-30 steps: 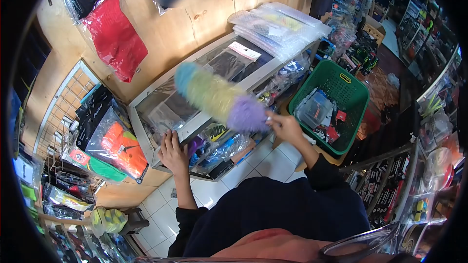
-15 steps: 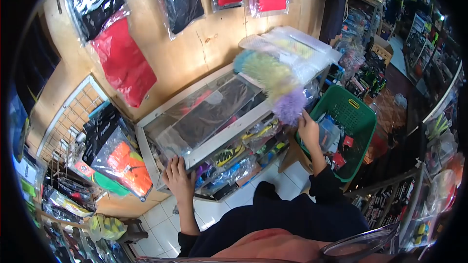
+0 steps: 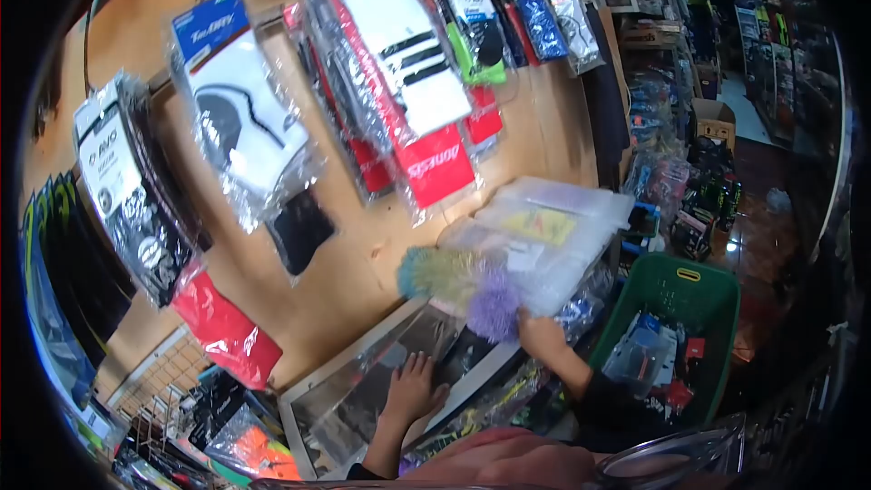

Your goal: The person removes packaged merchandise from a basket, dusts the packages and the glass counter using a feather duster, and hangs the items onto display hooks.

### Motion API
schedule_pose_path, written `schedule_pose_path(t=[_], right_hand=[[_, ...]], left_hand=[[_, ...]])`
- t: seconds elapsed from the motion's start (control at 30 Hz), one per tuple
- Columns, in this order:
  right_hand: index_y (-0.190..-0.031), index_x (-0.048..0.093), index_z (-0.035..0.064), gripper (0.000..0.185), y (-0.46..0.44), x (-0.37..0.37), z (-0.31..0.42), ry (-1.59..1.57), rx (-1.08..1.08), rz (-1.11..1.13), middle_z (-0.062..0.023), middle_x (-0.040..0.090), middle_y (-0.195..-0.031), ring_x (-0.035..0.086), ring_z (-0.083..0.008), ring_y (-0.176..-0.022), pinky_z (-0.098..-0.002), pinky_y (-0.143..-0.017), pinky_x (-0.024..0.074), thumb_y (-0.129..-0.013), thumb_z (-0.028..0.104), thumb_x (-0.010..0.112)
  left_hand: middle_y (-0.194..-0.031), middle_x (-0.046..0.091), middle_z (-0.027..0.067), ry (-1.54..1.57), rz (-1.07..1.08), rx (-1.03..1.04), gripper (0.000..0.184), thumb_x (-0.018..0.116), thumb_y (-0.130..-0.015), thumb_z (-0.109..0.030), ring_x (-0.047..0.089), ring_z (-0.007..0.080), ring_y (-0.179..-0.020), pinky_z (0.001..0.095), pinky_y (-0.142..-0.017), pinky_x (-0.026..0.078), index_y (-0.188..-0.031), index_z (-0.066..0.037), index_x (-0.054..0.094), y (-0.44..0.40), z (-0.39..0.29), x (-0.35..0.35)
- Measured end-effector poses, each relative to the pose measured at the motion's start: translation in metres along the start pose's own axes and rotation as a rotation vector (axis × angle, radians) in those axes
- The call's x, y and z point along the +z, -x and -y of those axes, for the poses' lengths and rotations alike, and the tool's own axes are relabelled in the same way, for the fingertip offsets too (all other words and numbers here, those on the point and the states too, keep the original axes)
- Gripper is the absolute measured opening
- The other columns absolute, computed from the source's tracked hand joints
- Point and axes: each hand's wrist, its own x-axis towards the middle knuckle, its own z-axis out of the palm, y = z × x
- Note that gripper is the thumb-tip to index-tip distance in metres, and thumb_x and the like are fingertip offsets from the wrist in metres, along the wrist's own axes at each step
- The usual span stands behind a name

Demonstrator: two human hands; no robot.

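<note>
My right hand point(image 3: 543, 341) is closed on the handle end of a fluffy duster point(image 3: 493, 299), purple near the hand, then yellow and teal at its far end. The duster lies over the right part of a glass-topped case point(image 3: 490, 367), beside a stack of bubble-wrapped packets point(image 3: 544, 231). My left hand point(image 3: 413, 392) rests with fingers spread on the glass top and holds nothing. Dark packaged items show beneath the glass.
Packaged socks point(image 3: 399, 45) hang on the wooden wall point(image 3: 363, 254) above the case. A green basket point(image 3: 667, 286) with small packets stands at the right. A wire rack point(image 3: 159, 367) is at the lower left, and a cardboard box point(image 3: 714, 122) sits farther back.
The view has tilted up, showing more hanging packets. My left hand has moved from the case's front left corner onto its glass. The duster has swept right, toward the bubble-wrapped stack.
</note>
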Motion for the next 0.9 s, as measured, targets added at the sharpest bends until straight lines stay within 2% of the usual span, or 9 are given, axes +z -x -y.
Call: schedule_pose_path(t=[0.17, 0.27, 0.33, 0.47, 0.57, 0.67, 0.73, 0.83, 0.9], right_hand=[[-0.12, 0.056, 0.0112, 0.037, 0.009, -0.01, 0.003, -0.062, 0.065, 0.072, -0.025, 0.061, -0.065, 0.062, -0.0449, -0.059, -0.0537, -0.055, 0.051, -0.086, 0.025, 0.052], [-0.118, 0.058, 0.0127, 0.037, 0.01, -0.017, 0.002, -0.1, 0.073, 0.106, -0.0242, 0.062, -0.065, 0.063, -0.0454, -0.061, -0.0547, -0.056, 0.0509, -0.085, 0.028, 0.056], [-0.119, 0.058, 0.0126, 0.037, 0.009, -0.026, 0.002, -0.116, 0.077, 0.126, -0.0242, 0.062, -0.065, 0.063, -0.0452, -0.06, -0.0545, -0.056, 0.0509, -0.085, 0.029, 0.056], [-0.121, 0.057, 0.0114, 0.039, 0.008, -0.021, -0.002, -0.137, 0.071, 0.142, -0.0242, 0.062, -0.065, 0.063, -0.0447, -0.06, -0.0535, -0.058, 0.051, -0.087, 0.03, 0.055], [-0.123, 0.055, 0.0092, 0.041, 0.007, -0.025, -0.002, -0.134, 0.068, 0.191, -0.0249, 0.062, -0.066, 0.063, -0.045, -0.063, -0.0532, -0.06, 0.0508, -0.087, 0.029, 0.054], [-0.127, 0.051, 0.008, 0.044, 0.003, -0.026, 0.0, -0.12, 0.071, 0.242, -0.0265, 0.062, -0.069, 0.063, -0.0457, -0.067, -0.0537, -0.062, 0.0504, -0.088, 0.029, 0.053], [-0.13, 0.047, 0.0081, 0.047, 0.001, -0.028, 0.002, -0.119, 0.04, 0.274, -0.0276, 0.062, -0.071, 0.062, -0.0465, -0.068, -0.0543, -0.063, 0.0501, -0.089, 0.029, 0.053], [-0.137, 0.038, 0.0087, 0.054, 0.008, -0.031, -0.007, -0.131, 0.003, 0.334, -0.0299, 0.062, -0.077, 0.062, -0.048, -0.072, -0.0549, -0.066, 0.0495, -0.09, 0.032, 0.05], [-0.141, 0.033, 0.0092, 0.058, 0.011, -0.046, -0.004, -0.146, -0.034, 0.364, -0.031, 0.062, -0.08, 0.062, -0.0487, -0.074, -0.055, -0.067, 0.0493, -0.091, 0.035, 0.049]], left_hand=[[-0.144, 0.036, 0.022, 0.035, 0.018, -0.045, 0.072, 0.054, -0.087, -0.046, 0.037, 0.0374, -0.131, 0.0559, -0.102, 0.034, -0.138, 0.001, 0.034, -0.063, -0.004, 0.016], [-0.135, 0.046, 0.0225, 0.048, 0.066, -0.128, 0.064, 0.056, -0.086, -0.042, 0.05, 0.0363, -0.12, 0.0525, -0.092, 0.045, -0.13, 0.002, 0.044, -0.08, 0.001, 0.03], [-0.111, 0.063, 0.021, -0.056, -0.128, -0.09, 0.042, 0.057, -0.084, -0.033, 0.064, 0.0344, -0.096, 0.0464, -0.075, 0.054, -0.111, -0.001, 0.056, -0.083, 0.014, 0.053], [-0.087, 0.068, 0.016, -0.181, 0.052, -0.216, 0.022, 0.057, -0.082, -0.025, 0.068, 0.0317, -0.076, 0.0434, -0.063, 0.055, -0.092, -0.005, 0.059, -0.076, 0.01, 0.022], [-0.077, 0.066, 0.0172, -0.158, -0.047, -0.374, 0.017, 0.054, -0.085, -0.023, 0.066, 0.0356, -0.07, 0.0466, -0.062, 0.053, -0.09, -0.007, 0.057, -0.053, 0.011, -0.023], [-0.071, 0.064, 0.0194, -0.073, -0.33, -0.488, 0.017, 0.053, -0.087, -0.022, 0.063, 0.0399, -0.064, 0.0488, -0.057, 0.05, -0.092, -0.005, 0.056, -0.022, 0.019, -0.06], [-0.068, 0.061, 0.0219, 0.002, -0.655, -0.381, 0.017, 0.052, -0.09, -0.018, 0.059, 0.0431, -0.06, 0.0497, -0.053, 0.046, -0.096, -0.003, 0.055, -0.007, 0.022, -0.089], [-0.07, 0.06, 0.0234, 0.197, -0.807, -0.337, 0.015, 0.053, -0.091, -0.015, 0.058, 0.0431, -0.062, 0.049, -0.052, 0.042, -0.097, -0.001, 0.054, 0.013, 0.005, -0.145], [-0.067, 0.058, 0.0216, 0.128, -0.875, -0.32, 0.014, 0.051, -0.093, -0.013, 0.059, 0.0388, -0.059, 0.0438, -0.051, 0.041, -0.097, 0.0, 0.054, 0.027, -0.006, -0.178]])
